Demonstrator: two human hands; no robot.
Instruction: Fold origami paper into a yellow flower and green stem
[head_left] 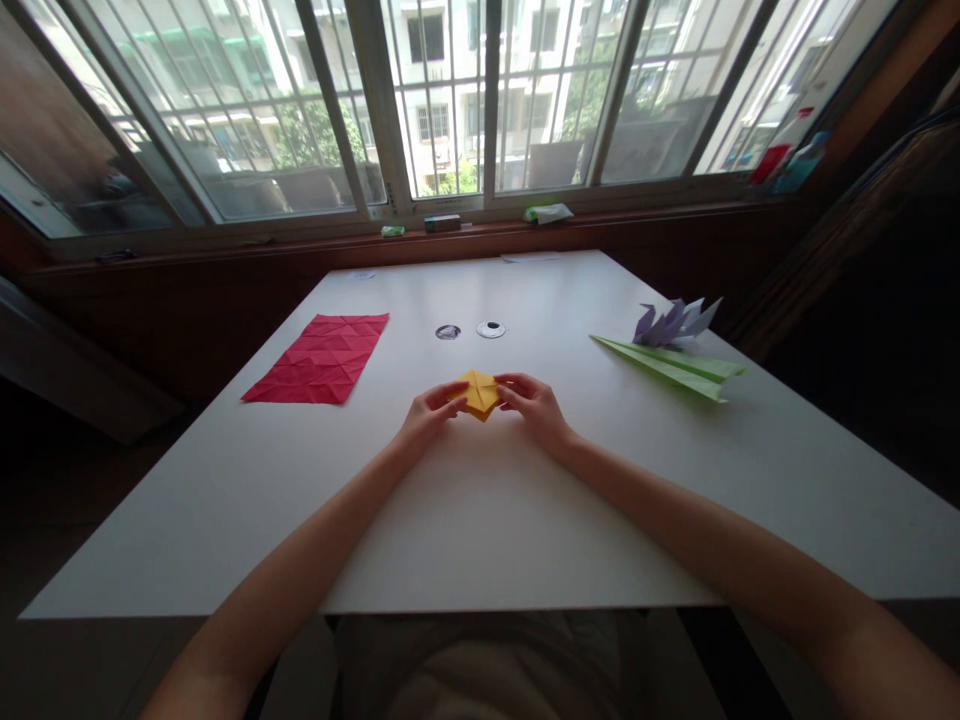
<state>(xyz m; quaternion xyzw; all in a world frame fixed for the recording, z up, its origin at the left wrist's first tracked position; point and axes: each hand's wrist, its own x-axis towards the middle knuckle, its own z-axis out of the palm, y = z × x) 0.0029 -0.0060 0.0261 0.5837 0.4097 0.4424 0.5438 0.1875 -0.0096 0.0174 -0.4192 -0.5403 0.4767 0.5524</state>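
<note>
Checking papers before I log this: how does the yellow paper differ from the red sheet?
The yellow paper is small and folded compact, pinched between the left hand and right hand; the red sheet is larger, spread flat on the table, creased, untouched. Both are origami paper.

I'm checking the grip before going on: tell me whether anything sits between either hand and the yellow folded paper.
Nothing visible does. The left hand and right hand both pinch the yellow folded paper directly, one at each side, over the white table. The red creased sheet and green paper plane lie well off to the sides.
</note>
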